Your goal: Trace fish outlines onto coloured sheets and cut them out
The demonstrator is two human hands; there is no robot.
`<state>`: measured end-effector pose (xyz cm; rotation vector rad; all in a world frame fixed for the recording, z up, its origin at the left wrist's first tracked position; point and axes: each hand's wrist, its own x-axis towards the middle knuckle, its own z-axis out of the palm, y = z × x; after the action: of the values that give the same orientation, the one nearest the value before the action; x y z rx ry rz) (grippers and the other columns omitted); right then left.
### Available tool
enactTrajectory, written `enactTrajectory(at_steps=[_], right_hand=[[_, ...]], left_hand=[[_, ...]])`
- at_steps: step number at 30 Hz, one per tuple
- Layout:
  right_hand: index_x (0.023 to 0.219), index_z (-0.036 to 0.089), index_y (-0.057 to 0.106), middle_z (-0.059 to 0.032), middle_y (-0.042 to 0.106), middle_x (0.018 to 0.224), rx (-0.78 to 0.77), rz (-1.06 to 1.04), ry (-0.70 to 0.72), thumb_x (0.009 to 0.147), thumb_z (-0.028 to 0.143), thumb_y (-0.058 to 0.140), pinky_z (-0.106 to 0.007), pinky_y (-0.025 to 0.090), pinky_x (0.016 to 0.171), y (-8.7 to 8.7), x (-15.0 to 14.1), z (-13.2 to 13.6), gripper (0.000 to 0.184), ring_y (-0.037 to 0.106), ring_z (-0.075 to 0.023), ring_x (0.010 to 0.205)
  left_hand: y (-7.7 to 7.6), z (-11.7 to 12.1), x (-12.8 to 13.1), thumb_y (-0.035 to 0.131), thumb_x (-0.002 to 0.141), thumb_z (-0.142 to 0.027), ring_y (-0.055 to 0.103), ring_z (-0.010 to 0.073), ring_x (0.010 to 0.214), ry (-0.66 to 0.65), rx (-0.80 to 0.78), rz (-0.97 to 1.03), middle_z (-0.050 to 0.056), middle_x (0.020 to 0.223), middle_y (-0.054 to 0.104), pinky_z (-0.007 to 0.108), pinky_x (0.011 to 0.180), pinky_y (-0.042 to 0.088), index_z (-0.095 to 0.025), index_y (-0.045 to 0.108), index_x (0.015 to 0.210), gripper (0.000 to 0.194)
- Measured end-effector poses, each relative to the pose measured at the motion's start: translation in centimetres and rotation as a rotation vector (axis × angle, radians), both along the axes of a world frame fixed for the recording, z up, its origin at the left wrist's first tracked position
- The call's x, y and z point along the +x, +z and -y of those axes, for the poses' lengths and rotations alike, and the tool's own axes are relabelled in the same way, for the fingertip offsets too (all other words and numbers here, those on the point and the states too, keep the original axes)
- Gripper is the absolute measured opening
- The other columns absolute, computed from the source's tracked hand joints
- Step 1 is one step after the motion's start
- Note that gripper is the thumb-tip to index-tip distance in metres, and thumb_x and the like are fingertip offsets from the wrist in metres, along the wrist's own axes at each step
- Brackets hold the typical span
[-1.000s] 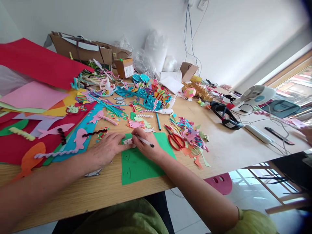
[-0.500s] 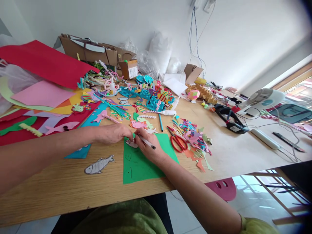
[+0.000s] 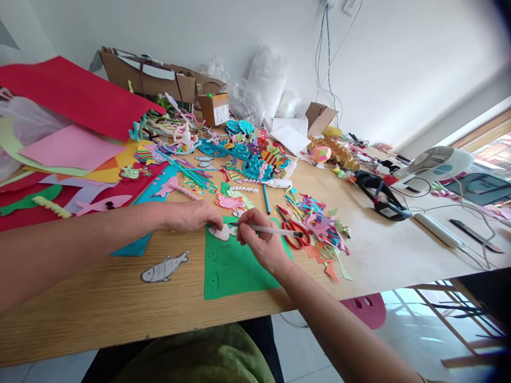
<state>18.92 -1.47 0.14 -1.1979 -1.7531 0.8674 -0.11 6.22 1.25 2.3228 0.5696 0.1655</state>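
Observation:
A pale pink paper fish (image 3: 222, 232) lies on a green sheet of paper (image 3: 243, 276) near the table's front edge. With bent fingers, my left hand (image 3: 199, 216) holds the fish down at its upper left. My right hand (image 3: 261, 242) is closed around a pen (image 3: 275, 231), its tip at the fish's tail. Dark fish outlines show on the green sheet below the cutout; part of the sheet is hidden under my right hand. To the left, a grey striped paper fish (image 3: 165, 267) rests on the wood.
Red-handled scissors (image 3: 296, 235) lie right of the sheet, beside a heap of paper scraps (image 3: 323, 223). A blue marker (image 3: 266, 199) is beyond the sheet. Coloured paper (image 3: 72, 149) piles up at left. Cardboard boxes (image 3: 149, 77) stand against the wall; a white fan (image 3: 435, 166) is at right.
My right hand has shifted right, and the pen now lies flatter, showing more of its length. More of the pink fish, including its tail, is visible. My left hand stays at the fish.

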Motion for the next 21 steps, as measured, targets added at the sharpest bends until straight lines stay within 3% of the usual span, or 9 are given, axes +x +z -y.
enactTrajectory(at_steps=[6,13,21], right_hand=[[0.072,0.019,0.049,0.0041,0.050,0.058,0.022,0.073,0.166,0.078,0.018,0.049,-0.020,0.033,0.048,0.1,-1.8,0.0,0.006,0.041,-0.0087,0.050],[0.073,0.018,0.054,0.0024,0.054,0.063,0.011,0.046,0.171,0.076,0.017,0.052,-0.021,0.035,0.052,-1.4,-2.6,-1.4,0.004,0.044,-0.0092,0.054],[0.071,0.018,0.052,0.0013,0.056,0.065,-0.014,-0.005,0.158,0.074,0.017,0.050,-0.022,0.034,0.051,-1.9,-2.7,-1.6,0.004,0.044,-0.0103,0.056]], left_hand=[[1.0,0.2,0.4,0.038,0.074,-0.006,0.047,0.0126,0.067,-0.046,-0.026,-0.077,-0.003,0.072,0.058,0.022,0.062,0.033,-0.015,0.058,0.069,0.022],[1.5,0.2,0.1,0.035,0.068,0.006,0.041,0.0096,0.059,-0.008,0.102,-0.137,-0.002,0.067,0.053,0.020,0.054,0.029,-0.013,0.054,0.075,0.027],[0.8,-0.4,-0.2,0.038,0.073,0.003,0.048,0.0117,0.063,-0.014,0.124,-0.161,0.000,0.072,0.058,0.021,0.055,0.032,-0.014,0.055,0.082,0.026]])
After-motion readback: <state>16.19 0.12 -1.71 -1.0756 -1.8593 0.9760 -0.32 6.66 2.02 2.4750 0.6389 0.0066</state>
